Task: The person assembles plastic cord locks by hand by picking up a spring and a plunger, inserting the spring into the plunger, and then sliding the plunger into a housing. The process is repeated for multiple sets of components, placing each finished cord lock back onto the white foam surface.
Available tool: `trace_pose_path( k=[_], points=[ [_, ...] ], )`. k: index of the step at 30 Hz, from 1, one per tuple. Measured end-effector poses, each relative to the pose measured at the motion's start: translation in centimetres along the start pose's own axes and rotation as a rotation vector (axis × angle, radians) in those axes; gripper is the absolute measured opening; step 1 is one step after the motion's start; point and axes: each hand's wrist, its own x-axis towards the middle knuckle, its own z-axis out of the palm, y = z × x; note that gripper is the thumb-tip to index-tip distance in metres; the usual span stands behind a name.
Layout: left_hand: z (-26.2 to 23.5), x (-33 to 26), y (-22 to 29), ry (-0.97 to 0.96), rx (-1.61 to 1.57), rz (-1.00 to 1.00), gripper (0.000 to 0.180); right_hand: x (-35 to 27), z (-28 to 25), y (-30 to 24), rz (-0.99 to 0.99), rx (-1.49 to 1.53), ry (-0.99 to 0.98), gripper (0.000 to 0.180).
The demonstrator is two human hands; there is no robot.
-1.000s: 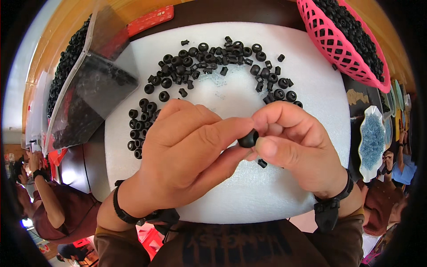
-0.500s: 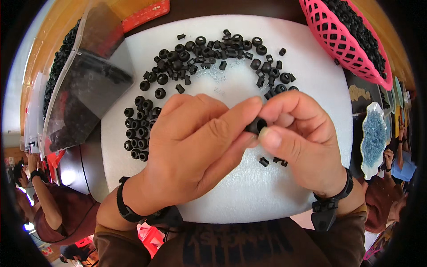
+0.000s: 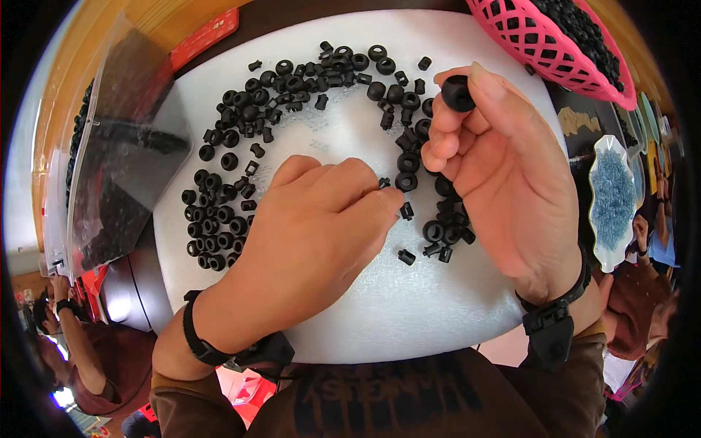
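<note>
My right hand [image 3: 507, 179] is raised over the right side of a white foam pad [image 3: 380, 314], palm partly turned up. Its thumb and fingertips pinch a round black cord-lock shell [image 3: 458, 93] with a hole in it. My left hand [image 3: 321, 226] is over the middle of the pad, fingers closed and bent down. At its fingertips a small black plunger-like piece [image 3: 385, 182] shows; whether it is gripped or lies on the pad is hidden. Close by on the right are more round shells [image 3: 406, 182] and small black plunger pieces [image 3: 406, 257].
Black shells and plungers form an arc [image 3: 292, 84] across the pad, with a cluster of shells [image 3: 212, 226] at left. A clear plastic bin [image 3: 139, 139] stands left, a pink basket [image 3: 540, 44] of black pieces far right. A white scalloped dish [image 3: 604, 264] holds small bluish bits. Other people sit at both sides.
My hands, together on a black piece before, have parted. The right has lifted up and away holding the round shell; the left has turned down toward the pad. The whole view has shifted slightly.
</note>
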Motion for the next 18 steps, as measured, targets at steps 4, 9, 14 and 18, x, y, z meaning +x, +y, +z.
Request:
trace_pose_path(
  k=[4,9,14,18],
  points=[
    [-0.1,0.5,0.0,-0.010,0.019,-0.025,0.026,0.1,-0.1,-0.1,0.033,0.016,-0.012,0.031],
    [-0.4,0.4,-0.7,0.055,0.001,-0.095,0.022,-0.3,0.3,-0.4,0.071,-0.026,-0.050,0.033],
    [-0.3,0.3,-1.0,-0.075,0.005,-0.094,0.020,-0.3,0.4,-0.2,0.071,-0.025,-0.025,0.032],
    [-1.3,-0.4,-1.2,0.028,0.007,-0.152,0.017,-0.2,0.4,0.2,0.060,-0.027,-0.025,0.031]
  ],
)
